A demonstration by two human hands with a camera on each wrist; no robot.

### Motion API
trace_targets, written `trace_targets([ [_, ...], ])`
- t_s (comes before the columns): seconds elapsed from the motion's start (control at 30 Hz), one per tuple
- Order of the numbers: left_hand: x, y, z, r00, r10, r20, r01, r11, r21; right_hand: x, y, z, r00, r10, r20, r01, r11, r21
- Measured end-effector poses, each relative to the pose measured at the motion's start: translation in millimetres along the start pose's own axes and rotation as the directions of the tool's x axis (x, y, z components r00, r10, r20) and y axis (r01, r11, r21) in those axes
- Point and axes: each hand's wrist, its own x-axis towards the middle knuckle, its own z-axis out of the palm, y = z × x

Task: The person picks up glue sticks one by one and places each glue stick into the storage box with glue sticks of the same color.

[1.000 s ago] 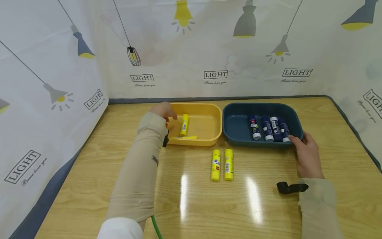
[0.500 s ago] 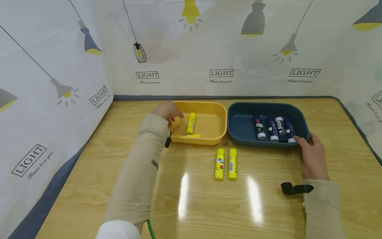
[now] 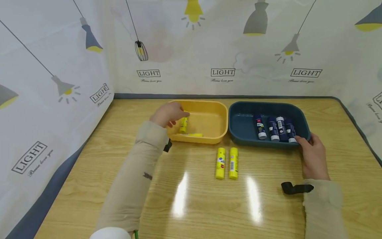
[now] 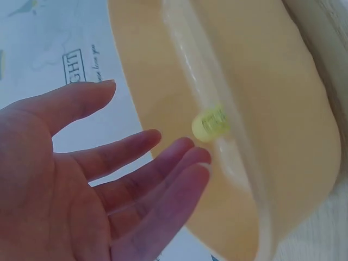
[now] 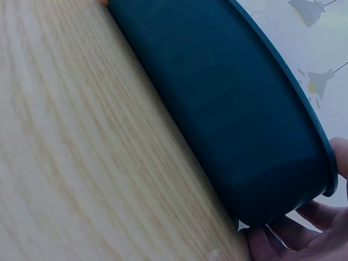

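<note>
Left wrist view: your left hand [image 4: 70, 187] is spread over the yellow tray [image 4: 299, 119], near a yellow stick [image 4: 211, 124]; your right hand [image 3: 314, 157] pinches the blue tray [image 3: 242, 125] at its near-right corner.

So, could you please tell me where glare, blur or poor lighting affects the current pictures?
Head view: two bright glare streaks on the wooden table; left wrist view: the yellow glue stick looks soft, its label unreadable; right wrist view: dim, the dark blue tray showing little surface detail.
</note>
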Motion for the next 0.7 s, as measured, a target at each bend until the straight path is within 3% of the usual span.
trace_targets([
  [0.23, -9.9, 1.6, 13.5, 0.986, 0.136, -0.101, -0.125, 0.986, 0.109, -1, 3, -2.4, 1.0, -0.009, 0.011, 0.009, 1.0, 0.019],
  [0.43, -19.4, 4.3, 23.6, 0.964, 0.197, -0.178, -0.164, 0.969, 0.185, -1, 1, -1.6, 1.0, -0.006, -0.003, 0.006, 1.0, 0.0],
  [0.7, -37.0, 9.8, 41.3, 0.924, 0.258, -0.282, -0.227, 0.964, 0.137, 1, -1, 0.3, 1.0, -0.004, -0.016, 0.003, 1.0, -0.025],
])
